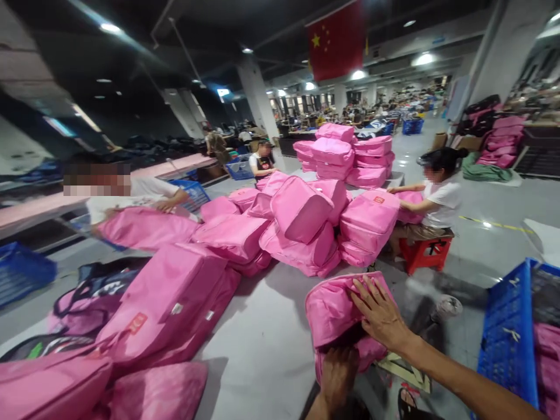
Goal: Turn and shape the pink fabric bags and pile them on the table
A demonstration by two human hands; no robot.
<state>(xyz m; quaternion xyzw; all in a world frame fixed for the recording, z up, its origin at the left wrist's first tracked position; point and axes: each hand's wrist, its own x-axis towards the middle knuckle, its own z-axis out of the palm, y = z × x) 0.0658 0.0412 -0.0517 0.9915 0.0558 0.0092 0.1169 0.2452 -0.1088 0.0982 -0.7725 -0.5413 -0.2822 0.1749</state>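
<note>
Pink bag (332,309) open end down, right hand (380,315) flat on top, left hand (336,373) inside its mouth; blue crate (507,338) holds pink bags.

Dim overhead, lit by scattered round white ceiling lamps (423,59) glaring into soft halos. Brighter on the smooth pale grey floor (262,326), with faint reflections and soft shadows under the heaped glossy pink fabric bags (301,227). Motion-blurred throughout; stretched and bent at the edges.
</note>
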